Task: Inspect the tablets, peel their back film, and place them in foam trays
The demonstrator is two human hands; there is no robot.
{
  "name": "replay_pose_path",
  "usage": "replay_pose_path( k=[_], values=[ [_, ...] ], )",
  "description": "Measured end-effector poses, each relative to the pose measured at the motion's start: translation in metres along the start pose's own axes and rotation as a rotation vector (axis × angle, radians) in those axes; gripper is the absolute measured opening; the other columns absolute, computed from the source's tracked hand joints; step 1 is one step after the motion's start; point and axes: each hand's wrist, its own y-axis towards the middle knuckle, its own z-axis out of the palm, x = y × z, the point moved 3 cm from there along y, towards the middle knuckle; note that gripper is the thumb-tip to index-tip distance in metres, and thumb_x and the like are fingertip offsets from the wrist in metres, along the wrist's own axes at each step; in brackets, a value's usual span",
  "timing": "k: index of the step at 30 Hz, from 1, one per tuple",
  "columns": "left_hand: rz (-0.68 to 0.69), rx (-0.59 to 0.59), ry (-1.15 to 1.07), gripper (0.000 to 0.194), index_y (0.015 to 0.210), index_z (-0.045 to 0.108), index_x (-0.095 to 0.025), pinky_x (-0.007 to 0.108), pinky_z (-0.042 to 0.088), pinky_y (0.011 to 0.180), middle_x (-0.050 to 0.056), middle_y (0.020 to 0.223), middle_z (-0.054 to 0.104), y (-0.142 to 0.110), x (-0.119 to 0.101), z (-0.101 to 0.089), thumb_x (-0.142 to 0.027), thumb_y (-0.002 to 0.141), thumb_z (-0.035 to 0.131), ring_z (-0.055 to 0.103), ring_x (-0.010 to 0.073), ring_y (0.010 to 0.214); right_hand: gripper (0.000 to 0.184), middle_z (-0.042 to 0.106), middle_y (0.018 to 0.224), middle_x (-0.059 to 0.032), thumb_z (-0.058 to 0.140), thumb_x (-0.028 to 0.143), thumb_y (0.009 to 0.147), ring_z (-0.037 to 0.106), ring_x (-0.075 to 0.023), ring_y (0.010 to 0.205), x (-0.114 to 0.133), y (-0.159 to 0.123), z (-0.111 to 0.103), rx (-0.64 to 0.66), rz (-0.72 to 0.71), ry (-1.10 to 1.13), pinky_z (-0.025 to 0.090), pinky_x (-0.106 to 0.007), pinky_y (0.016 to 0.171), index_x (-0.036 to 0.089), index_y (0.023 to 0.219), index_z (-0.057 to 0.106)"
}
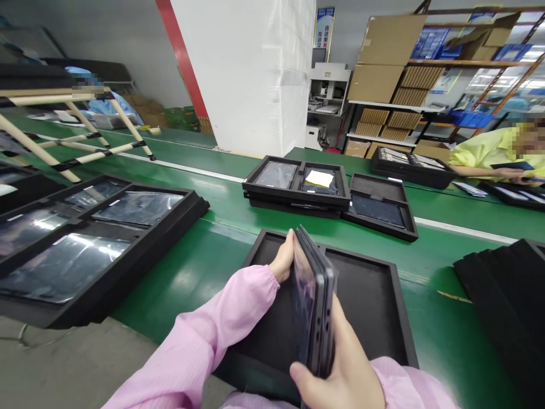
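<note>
Two thin dark tablets [311, 301] are pressed face to face and stand on edge in front of me. At their far end, my left hand [284, 258] grips them, its fingers partly hidden behind the tablets. My right hand [340, 363] is wrapped round the near end, thumb on the left face and fingers along the right side. Ports show along the tablets' edge nearest me. Below them lies a black foam tray [394, 307] with a raised rim and a divider, on the green conveyor belt.
To the left, a large black tray [168, 230] holds several film-covered tablets. Stacked trays [298, 200] with a yellow paper stand ahead, beside another tray [378, 175]. Black trays [506, 295] are piled at right. A co-worker [485, 150] in yellow handles a device at the far right.
</note>
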Motion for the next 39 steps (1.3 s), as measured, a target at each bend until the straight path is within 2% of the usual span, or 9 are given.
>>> replay_pose_path(
  k=[3, 6, 9, 12, 19, 22, 25, 30, 39],
  values=[
    [0.050, -0.072, -0.044, 0.065, 0.060, 0.053, -0.020, 0.028, 0.044, 0.049, -0.001, 0.051, 0.051, 0.013, -0.030, -0.001, -0.084, 0.074, 0.046, 0.050, 0.0129, 0.047, 0.102, 0.030, 0.159, -0.0052, 0.062, 0.008, 0.070, 0.031, -0.0352, 0.144, -0.010, -0.002, 0.010, -0.011, -0.101, -0.108, 0.038, -0.056, 0.113, 0.029, 0.157, 0.014],
    [0.285, -0.137, -0.048, 0.065, 0.059, 0.052, -0.021, 0.027, 0.038, 0.048, -0.002, 0.052, 0.045, 0.020, -0.067, -0.004, -0.083, 0.075, 0.045, 0.044, 0.0116, 0.048, 0.103, 0.018, 0.163, -0.0038, 0.059, 0.006, 0.074, 0.021, -0.0323, 0.148, -0.018, 0.005, 0.017, 0.100, -0.205, -0.146, 0.034, -0.053, 0.115, 0.028, 0.158, 0.002],
    [0.475, -0.093, -0.006, 0.069, 0.056, 0.051, -0.021, 0.028, 0.035, 0.048, -0.002, 0.051, 0.040, 0.019, -0.087, -0.007, -0.085, 0.078, 0.035, 0.039, 0.0123, 0.048, 0.111, 0.011, 0.164, -0.0072, 0.065, 0.008, 0.073, 0.014, -0.0339, 0.149, -0.023, 0.012, 0.019, 0.254, -0.212, -0.146, 0.029, -0.055, 0.117, 0.025, 0.158, -0.004],
    [0.543, -0.061, 0.024, 0.072, 0.055, 0.050, -0.022, 0.029, 0.035, 0.049, -0.001, 0.052, 0.039, 0.015, -0.090, -0.009, -0.088, 0.076, 0.031, 0.038, 0.0129, 0.050, 0.110, 0.017, 0.163, -0.0111, 0.069, 0.013, 0.073, 0.018, -0.0352, 0.148, -0.025, 0.016, 0.016, 0.329, -0.128, -0.055, 0.026, -0.057, 0.117, 0.023, 0.158, 0.002],
    [0.591, -0.113, 0.136, 0.072, 0.062, 0.059, -0.020, 0.028, 0.047, 0.062, 0.000, 0.061, 0.056, 0.001, -0.089, -0.006, -0.083, 0.081, 0.030, 0.053, 0.0144, 0.058, 0.052, 0.046, 0.150, -0.0084, 0.055, 0.035, 0.096, 0.047, -0.0280, 0.135, -0.042, 0.020, 0.006, 0.163, 0.208, 0.247, 0.051, -0.044, 0.102, 0.030, 0.146, 0.043],
    [0.612, -0.130, 0.127, 0.069, 0.071, 0.065, -0.020, 0.030, 0.051, 0.076, 0.004, 0.074, 0.068, -0.006, -0.091, -0.004, -0.076, 0.088, 0.030, 0.065, 0.0179, 0.075, 0.044, 0.053, 0.145, -0.0061, 0.053, 0.039, 0.097, 0.052, -0.0254, 0.131, -0.045, 0.023, 0.005, 0.143, 0.202, 0.288, 0.053, -0.040, 0.101, 0.032, 0.141, 0.050],
    [0.635, -0.138, 0.126, 0.066, 0.078, 0.069, -0.019, 0.031, 0.052, 0.083, 0.006, 0.083, 0.073, -0.009, -0.091, -0.004, -0.071, 0.091, 0.030, 0.068, 0.0196, 0.085, 0.043, 0.054, 0.143, -0.0039, 0.053, 0.041, 0.098, 0.053, -0.0232, 0.130, -0.045, 0.025, 0.005, 0.135, 0.190, 0.283, 0.052, -0.037, 0.102, 0.033, 0.140, 0.052],
    [0.632, -0.151, 0.157, 0.066, 0.085, 0.072, -0.019, 0.031, 0.053, 0.076, 0.006, 0.085, 0.074, -0.007, -0.088, -0.007, -0.070, 0.091, 0.032, 0.068, 0.0193, 0.082, 0.042, 0.055, 0.142, -0.0039, 0.050, 0.040, 0.099, 0.052, -0.0220, 0.131, -0.045, 0.026, 0.003, 0.124, 0.196, 0.234, 0.050, -0.036, 0.105, 0.031, 0.140, 0.052],
    [0.633, -0.164, 0.101, 0.068, 0.078, 0.070, -0.019, 0.029, 0.052, 0.067, 0.004, 0.075, 0.069, -0.003, -0.085, -0.007, -0.080, 0.082, 0.038, 0.064, 0.0172, 0.071, 0.042, 0.055, 0.143, -0.0058, 0.045, 0.032, 0.099, 0.050, -0.0228, 0.134, -0.047, 0.029, 0.000, 0.123, 0.160, 0.149, 0.040, -0.042, 0.114, 0.025, 0.140, 0.051]
  ],
)
